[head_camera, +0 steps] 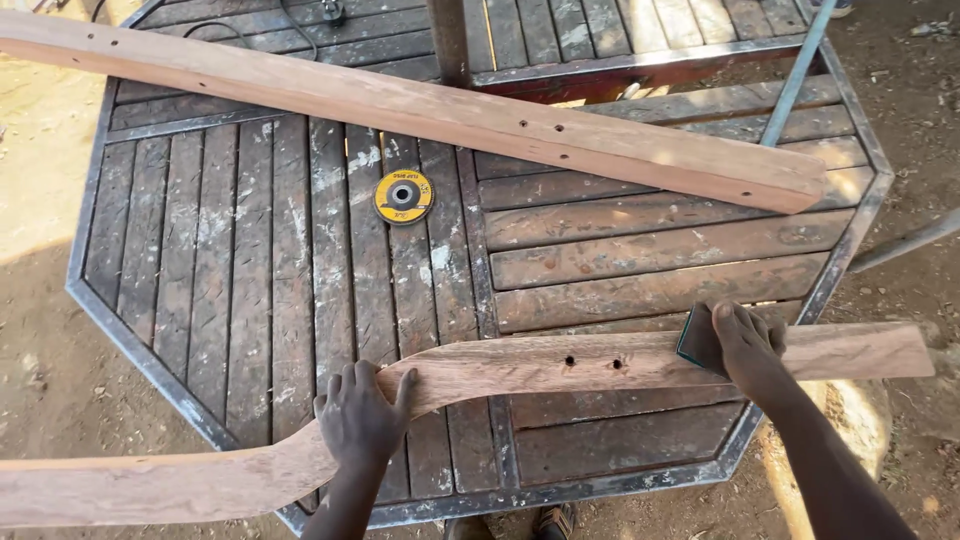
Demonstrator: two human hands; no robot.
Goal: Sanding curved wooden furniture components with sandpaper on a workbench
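A long curved wooden piece (540, 365) with two small holes lies across the near side of an octagonal slatted wooden table (250, 260). My left hand (360, 415) presses flat on the curved part of the piece, fingers spread over its top edge. My right hand (745, 345) holds a dark sanding pad (697, 340) against the straight right part of the piece, near the table's right rim.
A long straight wooden beam (420, 110) with several small holes lies diagonally across the far side of the table. A yellow flap disc (403, 196) rests near the table's middle. A blue-grey metal bar (795, 75) leans at the far right. Sandy ground surrounds the table.
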